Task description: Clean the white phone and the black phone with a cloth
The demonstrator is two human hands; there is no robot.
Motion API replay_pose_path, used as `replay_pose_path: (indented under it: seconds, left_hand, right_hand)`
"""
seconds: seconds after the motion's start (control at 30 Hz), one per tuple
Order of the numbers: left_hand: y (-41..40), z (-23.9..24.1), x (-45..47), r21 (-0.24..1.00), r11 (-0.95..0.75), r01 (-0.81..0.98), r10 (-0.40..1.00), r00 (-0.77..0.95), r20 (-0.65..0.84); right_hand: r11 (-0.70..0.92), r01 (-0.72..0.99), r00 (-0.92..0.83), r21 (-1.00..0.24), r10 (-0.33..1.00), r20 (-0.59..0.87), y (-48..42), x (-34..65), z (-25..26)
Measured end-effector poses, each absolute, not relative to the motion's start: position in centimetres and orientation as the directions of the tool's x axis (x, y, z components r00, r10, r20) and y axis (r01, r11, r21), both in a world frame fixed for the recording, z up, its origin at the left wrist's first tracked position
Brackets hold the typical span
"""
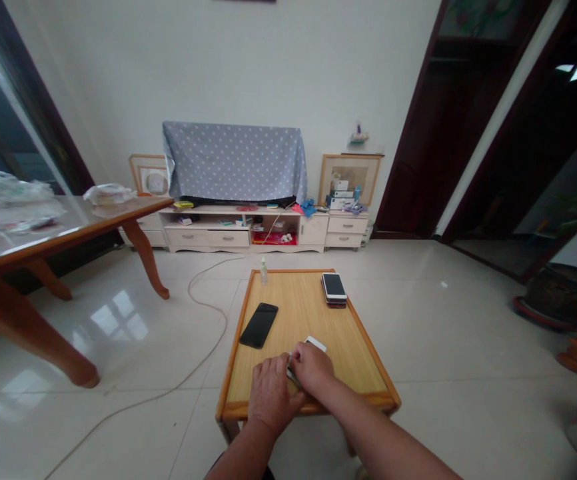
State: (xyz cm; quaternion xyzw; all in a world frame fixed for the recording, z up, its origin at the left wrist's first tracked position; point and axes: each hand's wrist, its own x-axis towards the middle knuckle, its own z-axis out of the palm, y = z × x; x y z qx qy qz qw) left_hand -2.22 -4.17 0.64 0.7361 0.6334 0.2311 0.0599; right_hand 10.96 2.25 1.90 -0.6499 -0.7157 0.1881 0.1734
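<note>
A white phone [316, 344] lies on the small wooden table [298, 313] near its front edge, mostly covered by my hands. My left hand [272, 393] is at the phone's left side, fingers bent and thumb reaching across its near end, gripping it. Over the phone, my right hand [313, 368] is closed, its fingertips pinched around a small whitish bit too small to name. Left of them rests a black phone [259, 326], screen up. A stack of several phones [335, 287], a white-framed one on top, sits toward the far right.
A small clear spray bottle [263, 272] stands at the table's far left corner. To the left is a larger wooden table [93, 217] with plastic bags. A cable [221, 313] runs across the tiled floor. A white TV cabinet [208, 238] lines the wall.
</note>
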Motion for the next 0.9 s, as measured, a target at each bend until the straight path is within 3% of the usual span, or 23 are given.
replay_pose_path:
  seconds: [0.33,0.6,0.77,0.9]
  left_hand:
    - [-4.1,0.9,-1.9,0.346,-0.176,0.922,0.961,0.085,0.263]
    - [-3.9,0.9,-2.2,0.344,-0.180,0.922,0.967,0.101,0.234]
    - [-4.1,1.2,-1.8,0.338,-0.184,0.923,0.958,0.092,0.270]
    - [-4.1,1.3,-1.6,0.327,-0.174,0.929,0.958,0.083,0.276]
  right_hand:
    - [-0.012,0.878,0.035,-0.478,0.999,0.040,5.6,14.2,2.5]
    - [0.211,0.839,-0.220,-0.502,0.975,0.042,0.6,12.2,1.2]
    - [0.019,0.870,-0.001,-0.493,0.999,0.037,2.7,15.5,2.2]
    - [0.018,0.863,-0.006,-0.504,1.000,0.027,2.2,16.1,2.0]
